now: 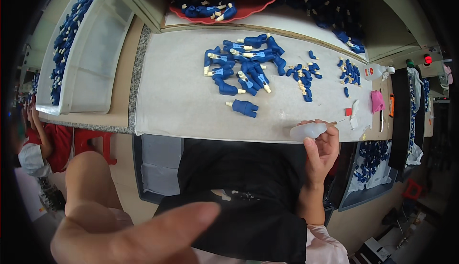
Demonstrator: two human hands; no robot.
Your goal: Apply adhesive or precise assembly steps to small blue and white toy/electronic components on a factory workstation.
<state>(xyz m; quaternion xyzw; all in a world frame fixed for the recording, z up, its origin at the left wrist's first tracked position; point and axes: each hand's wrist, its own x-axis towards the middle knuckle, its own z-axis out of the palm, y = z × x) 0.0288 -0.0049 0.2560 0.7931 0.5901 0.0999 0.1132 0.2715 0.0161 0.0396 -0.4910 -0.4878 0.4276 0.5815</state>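
Note:
My right hand [322, 155] is closed around a small translucent squeeze bottle [308, 130] with a thin needle tip, at the table's front edge. My left hand [119, 225] looms large and blurred close to the view at the lower left, its visible fingers apart with nothing between them; part of it is cut off. On the white-covered table [172, 82] lies a pile of blue doll-like body pieces [248, 63] with cream pegs. A single blue torso piece [245, 108] lies nearer to me. Smaller blue pieces [304, 77] with cream ends are grouped to its right.
A white bin [88, 72] of blue parts stands at left, near another person [52, 144]. A red basin [248, 17] sits on the shelf. At right are a capped bottle [375, 71], a pink cloth [377, 102], an orange tool [391, 105] and a grey crate [363, 199].

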